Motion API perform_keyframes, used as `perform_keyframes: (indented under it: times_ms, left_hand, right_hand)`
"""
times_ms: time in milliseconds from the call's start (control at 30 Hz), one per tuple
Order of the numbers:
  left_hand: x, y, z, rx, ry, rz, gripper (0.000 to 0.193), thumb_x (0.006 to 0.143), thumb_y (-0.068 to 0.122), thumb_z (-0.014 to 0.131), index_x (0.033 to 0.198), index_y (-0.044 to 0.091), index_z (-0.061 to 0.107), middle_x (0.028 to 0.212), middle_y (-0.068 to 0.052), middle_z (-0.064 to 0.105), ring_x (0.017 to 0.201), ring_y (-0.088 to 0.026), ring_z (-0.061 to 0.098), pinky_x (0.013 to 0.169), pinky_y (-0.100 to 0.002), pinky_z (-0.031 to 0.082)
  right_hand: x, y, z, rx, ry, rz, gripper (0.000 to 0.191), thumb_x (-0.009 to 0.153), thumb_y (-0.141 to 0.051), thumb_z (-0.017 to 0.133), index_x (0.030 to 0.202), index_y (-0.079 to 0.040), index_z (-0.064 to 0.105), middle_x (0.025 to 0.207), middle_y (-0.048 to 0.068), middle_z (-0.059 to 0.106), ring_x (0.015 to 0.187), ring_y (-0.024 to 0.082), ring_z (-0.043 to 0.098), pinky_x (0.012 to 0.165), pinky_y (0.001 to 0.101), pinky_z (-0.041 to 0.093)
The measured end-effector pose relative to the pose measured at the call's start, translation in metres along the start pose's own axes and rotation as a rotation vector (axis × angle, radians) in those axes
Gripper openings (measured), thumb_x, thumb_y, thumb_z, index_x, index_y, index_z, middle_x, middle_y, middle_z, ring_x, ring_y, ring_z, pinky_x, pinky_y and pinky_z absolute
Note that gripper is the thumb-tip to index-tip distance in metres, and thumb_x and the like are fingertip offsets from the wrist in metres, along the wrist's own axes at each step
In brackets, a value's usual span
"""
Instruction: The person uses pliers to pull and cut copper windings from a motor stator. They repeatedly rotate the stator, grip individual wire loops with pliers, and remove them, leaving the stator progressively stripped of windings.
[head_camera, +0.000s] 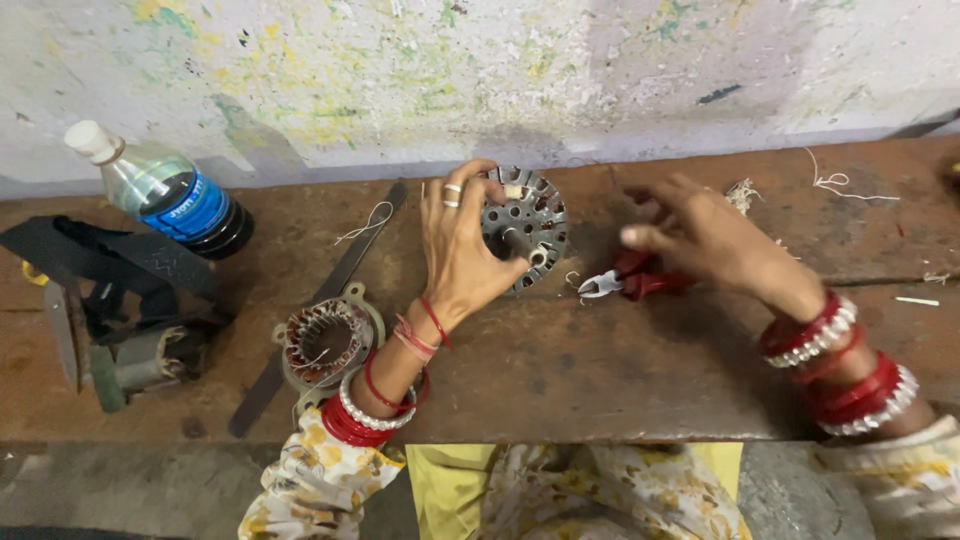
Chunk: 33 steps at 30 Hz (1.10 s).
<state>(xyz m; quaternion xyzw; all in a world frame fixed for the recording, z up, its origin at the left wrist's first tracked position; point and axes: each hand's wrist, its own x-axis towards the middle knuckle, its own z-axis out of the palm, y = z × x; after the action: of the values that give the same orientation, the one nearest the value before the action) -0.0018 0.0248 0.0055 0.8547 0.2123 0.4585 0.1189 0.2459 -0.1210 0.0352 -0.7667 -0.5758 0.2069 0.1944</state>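
Observation:
My left hand (462, 250) rests on a round grey metal stator core (530, 225) with slots and holes, thumb at its lower edge and fingers over its left side. The core lies flat on the brown wooden bench (560, 360). My right hand (705, 240) hovers over red-handled cutting pliers (625, 283) that lie on the bench, fingers spread and blurred, just touching or just above the handles. Both wrists wear red and white bangles.
A wound stator with copper coils (325, 342) lies by my left forearm. A plastic bottle with a blue label (165, 190) lies at the back left, with a black strap and metal tools (110, 300) below it. A dark flat bar (320, 300) crosses diagonally. Thread scraps (835, 183) dot the bench.

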Motion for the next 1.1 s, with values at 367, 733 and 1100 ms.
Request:
perform_keyframes:
  times_ms: [367, 733, 1100]
  left_hand:
    - [-0.003, 0.003, -0.001, 0.035, 0.025, 0.143, 0.047, 0.069, 0.027, 0.082, 0.105, 0.008, 0.058, 0.137, -0.01, 0.055, 0.117, -0.032, 0.052, 0.098, -0.047, 0.039]
    - [-0.003, 0.002, 0.001, -0.009, -0.002, 0.136, 0.045, 0.07, 0.017, 0.08, 0.108, 0.006, 0.06, 0.141, -0.012, 0.055, 0.128, -0.037, 0.052, 0.109, -0.051, 0.043]
    - [-0.005, 0.009, -0.004, 0.032, -0.029, 0.193, 0.048, 0.069, 0.024, 0.084, 0.109, 0.008, 0.062, 0.142, -0.011, 0.055, 0.13, -0.039, 0.05, 0.105, -0.053, 0.042]
  right_hand:
    - [0.043, -0.007, 0.057, 0.568, 0.061, -0.203, 0.036, 0.085, -0.018, 0.08, 0.113, 0.002, 0.07, 0.093, 0.007, 0.075, 0.08, 0.014, 0.068, 0.069, 0.0301, 0.056]
    - [0.039, -0.003, 0.062, 0.599, 0.093, -0.205, 0.036, 0.085, -0.023, 0.081, 0.11, 0.0, 0.07, 0.092, 0.005, 0.075, 0.08, 0.012, 0.068, 0.071, 0.029, 0.057]
    - [0.036, -0.008, 0.077, 0.582, 0.238, -0.206, 0.037, 0.081, -0.017, 0.083, 0.107, 0.004, 0.068, 0.096, 0.009, 0.077, 0.084, 0.015, 0.073, 0.074, 0.031, 0.06]
